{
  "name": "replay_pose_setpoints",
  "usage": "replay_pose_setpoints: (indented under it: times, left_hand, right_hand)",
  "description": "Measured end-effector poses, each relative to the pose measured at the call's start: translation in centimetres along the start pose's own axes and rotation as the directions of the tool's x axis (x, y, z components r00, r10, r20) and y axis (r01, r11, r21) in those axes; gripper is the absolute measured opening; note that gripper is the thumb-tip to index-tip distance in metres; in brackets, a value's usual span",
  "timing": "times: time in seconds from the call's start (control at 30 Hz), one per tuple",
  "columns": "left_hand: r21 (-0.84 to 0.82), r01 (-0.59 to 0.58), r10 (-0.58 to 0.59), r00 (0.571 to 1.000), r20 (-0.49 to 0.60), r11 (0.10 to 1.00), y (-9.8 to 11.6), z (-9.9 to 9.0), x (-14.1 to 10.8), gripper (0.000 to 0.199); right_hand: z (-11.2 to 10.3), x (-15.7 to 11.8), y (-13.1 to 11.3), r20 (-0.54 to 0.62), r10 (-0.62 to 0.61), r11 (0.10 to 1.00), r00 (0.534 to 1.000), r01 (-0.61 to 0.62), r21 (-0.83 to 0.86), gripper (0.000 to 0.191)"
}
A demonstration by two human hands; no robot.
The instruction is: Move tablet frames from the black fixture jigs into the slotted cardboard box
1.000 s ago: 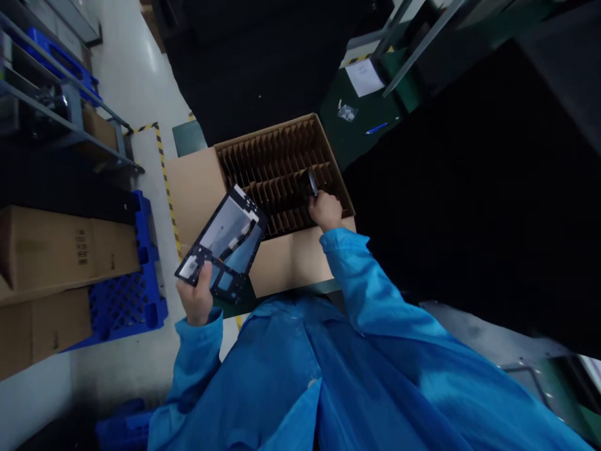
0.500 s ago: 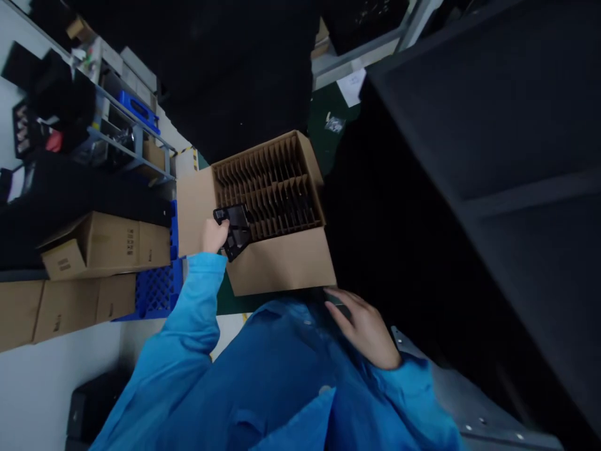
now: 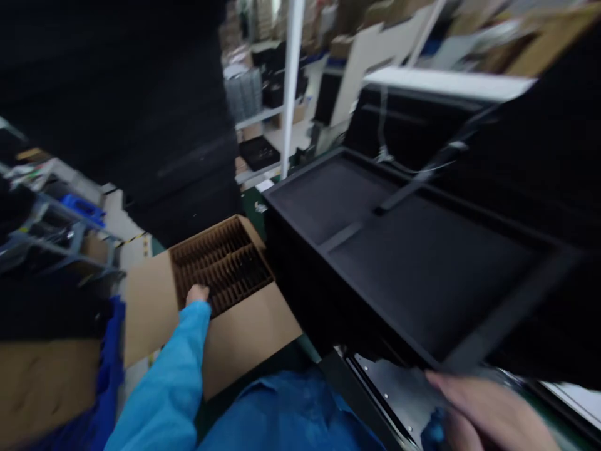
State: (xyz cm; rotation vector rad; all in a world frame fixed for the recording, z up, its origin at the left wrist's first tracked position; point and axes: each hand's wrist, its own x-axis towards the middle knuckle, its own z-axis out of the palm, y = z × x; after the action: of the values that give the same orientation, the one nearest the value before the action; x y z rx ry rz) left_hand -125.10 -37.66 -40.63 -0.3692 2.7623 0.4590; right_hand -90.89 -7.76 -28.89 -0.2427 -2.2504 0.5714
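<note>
My left hand [image 3: 197, 293] is at the near left part of an open cardboard box [image 3: 248, 335], its fingers closed over the slots. What they hold, if anything, is hidden. Brown cardboard dividers [image 3: 225, 268] split the box into two rows of narrow slots, and dark flat pieces show in some of them. My right hand [image 3: 498, 410], smeared by motion, is at the lower right, close to the near edge of a black-framed panel [image 3: 413, 250]. Whether it touches that edge is unclear. A small blue thing [image 3: 434, 429] shows beside its fingers.
Black curtains [image 3: 117, 106] hang behind the box. A metal plate with screws [image 3: 394, 388] lies under the panel's near edge. To the left are a blue pallet [image 3: 110, 369], a cardboard carton [image 3: 51, 382] and a shelf rack [image 3: 70, 219]. A white post [image 3: 291, 88] rises behind.
The view has swung right, bringing the panel in. My left hand has moved over the slots, and the black flat part it held is out of sight. My right hand has moved right, towards the panel.
</note>
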Motion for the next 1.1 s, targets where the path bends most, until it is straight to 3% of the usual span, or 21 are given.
replay_pose_setpoints:
  times: [0.07, 0.13, 0.2, 0.3, 0.37, 0.47, 0.6, 0.7, 0.8, 0.87, 0.93, 1.03, 1.1]
  left_hand:
    - [-0.045, -0.135, 0.135, 0.991, -0.005, 0.990, -1.3, 0.6, -0.2, 0.019]
    - [-0.195, -0.295, 0.287, 0.955, -0.072, 0.935, -2.4, 1.8, 0.3, 0.020]
    - [-0.393, -0.418, 0.401, 0.907, -0.129, 0.819, -2.4, 3.2, 0.7, 0.023]
    - [-0.605, -0.495, 0.540, 0.832, -0.124, 0.624, 0.0, 4.3, -0.9, 0.034]
    - [-0.684, -0.544, 0.642, 0.754, -0.142, 0.487, 2.8, 3.7, -3.3, 0.037]
    - [-0.669, -0.697, 0.784, 0.556, -0.276, 0.259, 7.1, 1.9, -7.6, 0.033]
    - [-0.469, -0.883, 0.857, 0.255, -0.447, 0.018, 11.0, 0.6, -12.6, 0.037]
    - [-0.283, -0.957, 0.884, 0.074, -0.462, -0.068, 12.7, 1.1, -15.2, 0.049]
    - [-0.076, -0.992, 0.896, -0.059, -0.439, -0.102, 13.9, 1.7, -16.9, 0.052]
    - [0.063, -0.994, 0.894, -0.103, -0.436, -0.084, 14.5, 1.8, -17.7, 0.051]
    - [0.197, -0.980, 0.898, -0.112, -0.425, -0.030, 15.1, 1.6, -18.4, 0.049]
    - [0.358, -0.932, 0.918, -0.085, -0.388, 0.065, 15.7, 1.0, -19.3, 0.045]
    - [0.426, -0.896, 0.930, -0.046, -0.365, 0.123, 16.1, 0.6, -19.9, 0.036]
  right_hand:
    - [0.5, 1.4, -0.4, -0.064, -0.021, 0.960, 0.998, 0.002, -0.279, 0.051]
    - [1.3, 2.5, -0.4, -0.011, -0.023, 0.882, 1.000, 0.015, -0.471, 0.042]
    - [2.2, 2.9, 0.1, 0.060, 0.023, 0.818, 0.998, 0.016, -0.575, 0.035]
    - [3.1, 2.6, 0.8, 0.064, 0.109, 0.763, 0.992, -0.042, -0.645, 0.029]
    - [3.2, 2.4, 0.9, 0.070, 0.126, 0.771, 0.990, -0.053, -0.634, 0.025]
    - [2.9, 2.2, 0.5, 0.104, 0.092, 0.814, 0.990, -0.014, -0.581, 0.022]
    - [2.1, 1.8, -0.7, 0.150, 0.018, 0.852, 0.988, 0.064, -0.520, 0.022]
    - [0.5, 1.5, -1.2, 0.194, 0.002, 0.870, 0.981, 0.094, -0.484, 0.022]
    - [-3.2, 0.9, -0.7, 0.186, -0.056, 0.892, 0.981, 0.133, -0.432, 0.025]
    - [-6.6, -0.2, 0.6, 0.126, -0.078, 0.909, 0.989, 0.123, -0.398, 0.027]
    - [-10.0, -1.8, 2.6, 0.043, -0.053, 0.929, 0.998, 0.065, -0.365, 0.027]
    - [-13.4, -4.3, 6.4, -0.044, 0.034, 0.956, 0.998, -0.045, -0.289, 0.025]
    - [-13.9, -5.6, 8.9, -0.056, 0.077, 0.972, 0.995, -0.087, -0.219, 0.025]
